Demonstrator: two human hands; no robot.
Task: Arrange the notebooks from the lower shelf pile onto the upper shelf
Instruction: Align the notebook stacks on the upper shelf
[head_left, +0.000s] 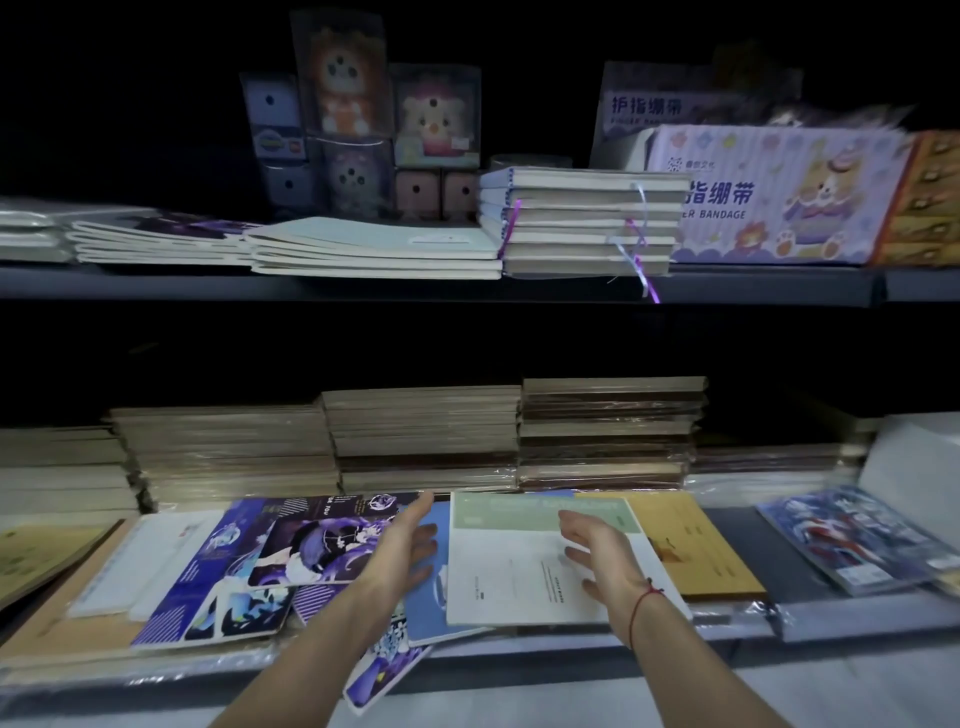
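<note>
A loose pile of notebooks lies on the lower shelf (831, 618). On top sits a white notebook with a green band (519, 561), over a blue one (431, 603) and purple illustrated ones (311, 545). My left hand (402, 545) is open, fingers straight, at the white notebook's left edge over the blue cover. My right hand (597, 551) is open above its right half; contact is unclear. On the upper shelf (311, 288) lie flat notebook stacks: a pale green-covered one (374, 247) and a purple one (156, 236).
A taller stack of ribbon-tied books (582, 223) and a finger-bandage box (779, 197) stand to the right on the upper shelf, small toy boxes (358, 130) behind. Wrapped book stacks (426, 436) fill the lower shelf's back. An orange notebook (696, 545) and a comic (852, 535) lie right.
</note>
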